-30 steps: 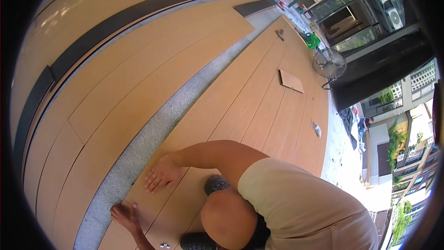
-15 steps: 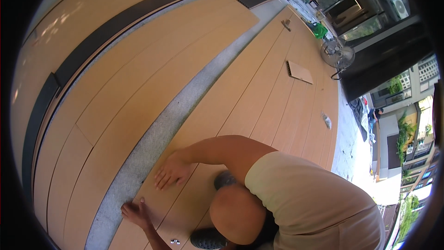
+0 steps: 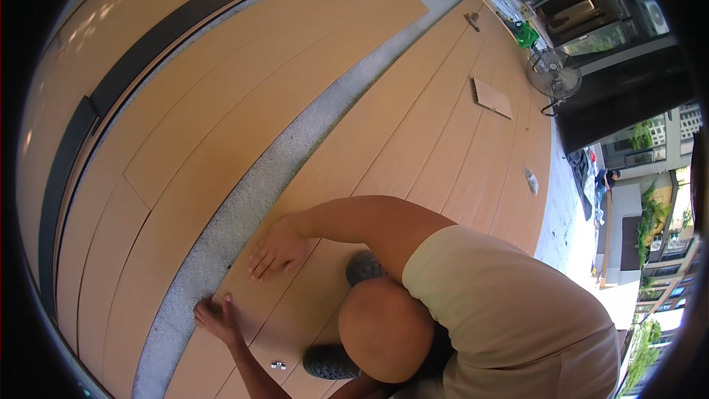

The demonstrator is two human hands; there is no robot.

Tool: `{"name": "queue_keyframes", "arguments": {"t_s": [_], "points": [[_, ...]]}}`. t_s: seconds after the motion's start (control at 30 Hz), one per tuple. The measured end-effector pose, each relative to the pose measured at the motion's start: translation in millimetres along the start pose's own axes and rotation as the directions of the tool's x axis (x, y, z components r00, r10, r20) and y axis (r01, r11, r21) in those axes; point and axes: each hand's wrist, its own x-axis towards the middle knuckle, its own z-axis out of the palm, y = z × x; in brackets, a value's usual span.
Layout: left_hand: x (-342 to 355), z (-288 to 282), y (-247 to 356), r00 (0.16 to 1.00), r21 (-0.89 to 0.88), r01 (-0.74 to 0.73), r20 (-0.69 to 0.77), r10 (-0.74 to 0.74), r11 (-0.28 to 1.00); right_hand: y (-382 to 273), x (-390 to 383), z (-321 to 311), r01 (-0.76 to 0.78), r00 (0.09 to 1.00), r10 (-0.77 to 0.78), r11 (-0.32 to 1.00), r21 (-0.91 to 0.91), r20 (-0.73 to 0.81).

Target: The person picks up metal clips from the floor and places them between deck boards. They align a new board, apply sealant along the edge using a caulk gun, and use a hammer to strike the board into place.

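My left hand (image 3: 218,318) curls its fingers over the edge of a tan plank (image 3: 251,292), along a grainy pale gray strip (image 3: 170,310) of exposed base. Farther right along that plank, my right hand (image 3: 281,251) lies palm down with fingers spread. My bent knee (image 3: 384,329) is beside them, with dark perforated shoes (image 3: 332,360) showing near it; my right forearm passes just above the knee. A small metal fitting (image 3: 278,364) rests on the boards right of my left forearm.
Dark strips (image 3: 181,18) run along the left. Ahead lie a board offcut (image 3: 491,96), a small tool (image 3: 472,21), a pale object (image 3: 532,181) and a green bag (image 3: 526,33). A fan (image 3: 554,74) stands right; another person (image 3: 609,177) works farther away.
The view has shifted, so the boards sit higher and further right, and the orange tool has left the top edge. My hands keep nearly the same places on the plank.
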Motion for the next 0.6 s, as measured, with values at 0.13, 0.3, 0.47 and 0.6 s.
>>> {"name": "queue_keyframes", "arguments": {"t_s": [0.13, 0.3, 0.47, 0.6], "points": [[-0.5, -3.6, 3.8, 0.999, -0.028, 0.022, 0.041, -0.021, 0.999, -1.4, -2.0, 0.9, 0.015, 0.999, -0.015, 1.0, 0.006, -0.031], [-9.4, -8.2, -12.6, 0.999, -0.029, -0.032, 0.031, 0.033, 0.999, 5.9, 9.6, 11.2, 0.045, 0.999, -0.045, 0.999, 0.008, -0.006], [2.9, -11.8, -5.5, 0.992, -0.101, 0.046, 0.119, -0.034, 0.994, 7.4, 8.0, 3.7, -0.095, 0.988, 0.091, 0.995, 0.024, 0.127], [4.6, -14.4, -2.2, 0.998, -0.14, 0.04, 0.063, -0.032, 0.989, 5.6, 18.0, -6.8, -0.105, 0.97, 0.105, 0.994, -0.009, 0.218]]}}
